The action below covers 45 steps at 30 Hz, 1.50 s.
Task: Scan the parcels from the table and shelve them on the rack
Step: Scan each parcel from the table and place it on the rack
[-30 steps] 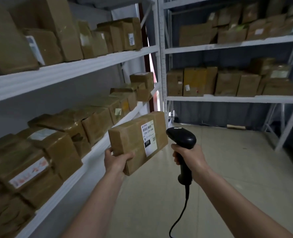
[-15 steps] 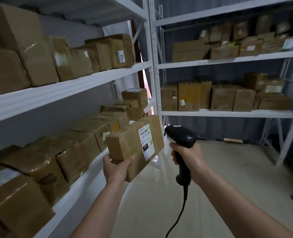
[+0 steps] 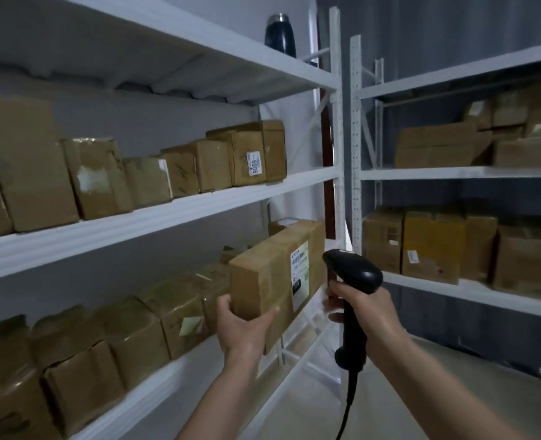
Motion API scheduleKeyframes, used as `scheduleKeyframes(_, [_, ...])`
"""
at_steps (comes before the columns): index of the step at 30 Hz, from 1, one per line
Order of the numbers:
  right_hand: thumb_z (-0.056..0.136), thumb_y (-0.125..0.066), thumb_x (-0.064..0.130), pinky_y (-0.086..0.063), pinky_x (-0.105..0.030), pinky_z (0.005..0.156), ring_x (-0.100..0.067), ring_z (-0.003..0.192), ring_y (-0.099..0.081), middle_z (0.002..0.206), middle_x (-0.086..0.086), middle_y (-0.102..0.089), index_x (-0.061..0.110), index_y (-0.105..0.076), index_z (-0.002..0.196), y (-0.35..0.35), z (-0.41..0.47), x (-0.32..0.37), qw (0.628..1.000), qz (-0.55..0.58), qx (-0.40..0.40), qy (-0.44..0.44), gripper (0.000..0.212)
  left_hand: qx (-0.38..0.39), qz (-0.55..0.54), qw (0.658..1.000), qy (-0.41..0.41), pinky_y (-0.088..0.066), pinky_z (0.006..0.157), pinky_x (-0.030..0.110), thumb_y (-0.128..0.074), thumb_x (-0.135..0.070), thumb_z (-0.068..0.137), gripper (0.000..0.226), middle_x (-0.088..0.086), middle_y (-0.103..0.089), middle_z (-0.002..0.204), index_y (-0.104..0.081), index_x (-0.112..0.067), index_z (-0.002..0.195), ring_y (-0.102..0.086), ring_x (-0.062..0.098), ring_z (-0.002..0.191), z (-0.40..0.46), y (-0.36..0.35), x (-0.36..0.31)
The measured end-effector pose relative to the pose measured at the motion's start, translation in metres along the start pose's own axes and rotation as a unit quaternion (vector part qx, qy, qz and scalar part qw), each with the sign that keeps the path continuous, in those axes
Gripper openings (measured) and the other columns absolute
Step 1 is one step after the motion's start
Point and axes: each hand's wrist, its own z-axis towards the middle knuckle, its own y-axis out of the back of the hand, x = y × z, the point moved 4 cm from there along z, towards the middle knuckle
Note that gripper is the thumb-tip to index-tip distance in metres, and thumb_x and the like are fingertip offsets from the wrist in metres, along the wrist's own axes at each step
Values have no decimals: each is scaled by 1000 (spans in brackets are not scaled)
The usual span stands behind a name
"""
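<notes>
While the left hand grips a parcel, the right hand clasps a scanner — beside the rack.

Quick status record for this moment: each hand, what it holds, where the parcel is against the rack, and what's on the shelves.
left hand: grips the lower corner of the brown cardboard parcel
right hand: grips the black corded handheld scanner
parcel position: held in the air in front of the white metal rack, not yet shelved
parcel label: white shipping label, facing the scanner
shelves: rows of brown taped boxes
top shelf: dark bottle
</notes>
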Motion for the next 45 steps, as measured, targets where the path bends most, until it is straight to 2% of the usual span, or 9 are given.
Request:
scheduleKeyframes(3, [80,-72,4,-55,-35,58,-26,72,-71,82,-13,-74,6,-67,105,18,33,35,999,22,38,23,26,-30,7,999,-32,-45,66,23,-92,-16,59,65,-4,-60,99,-49,-20,107,-59,15,86,3,-48,-31])
scheduleKeyframes(6, [83,-69,3,-56,-33,61,-23,71,-70,73,-7,-74,7,-67,96,31,56,67,996,50,61,37,14,-48,25,997,-53,-48,73,27,-92,-20,59,64,-6,-59,98,-48,-22,107,-59,15,86,6,-84,-57])
scheduleKeyframes(12, [84,-71,8,-57,-44,85,-29,91,-71,96,-15,-74,11,-67,103,45,106,111,990,98,95,44,20,-95,81,987,-100,-43,71,27,-91,-29,59,61,-7,-59,96,-46,-23,101,-57,17,85,16,-132,-112])
scheduleKeyframes(18, [84,-72,12,-57,-40,82,-24,84,-73,84,-7,-76,13,-68,95,59,145,131,984,133,112,38,12,-115,117,976,-143,-43,74,29,-89,-31,62,62,-7,-57,99,-44,-24,104,-56,16,91,37,-176,-150])
scheduleKeyframes(22, [83,-72,9,-56,-39,86,-24,88,-72,89,-10,-75,10,-67,97,64,175,138,981,140,129,44,15,-141,131,965,-177,-48,89,38,-88,-38,61,66,-6,-55,109,-38,-30,104,-53,16,100,64,-205,-163])
scheduleKeyframes(25, [83,-72,8,-57,-38,81,-25,87,-71,90,-11,-73,8,-66,96,61,202,140,980,134,140,50,14,-172,146,953,-203,-45,96,43,-87,-40,62,67,-3,-46,115,-35,-29,103,-46,16,109,87,-229,-177])
scheduleKeyframes(32, [85,-68,7,-50,-28,57,-16,55,-57,59,-4,-60,3,-65,92,31,272,142,978,118,168,26,9,-225,163,927,-252,-47,85,36,-87,-48,56,75,0,-45,116,-43,-20,111,-46,17,106,158,-278,-198])
scheduleKeyframes(37, [83,-70,6,-47,-28,54,-15,51,-53,58,-5,-56,3,-64,89,17,319,140,975,114,190,24,9,-260,150,914,-271,-32,84,23,-87,-42,58,70,-1,-43,114,-45,-17,109,-34,10,98,202,-313,-200])
scheduleKeyframes(45, [82,-71,8,-48,-26,53,-16,53,-54,61,-6,-56,3,-66,86,4,379,119,967,88,237,13,8,-364,148,885,-250,-37,95,32,-87,-35,57,75,5,-47,120,-46,-13,115,-44,21,109,248,-339,-190])
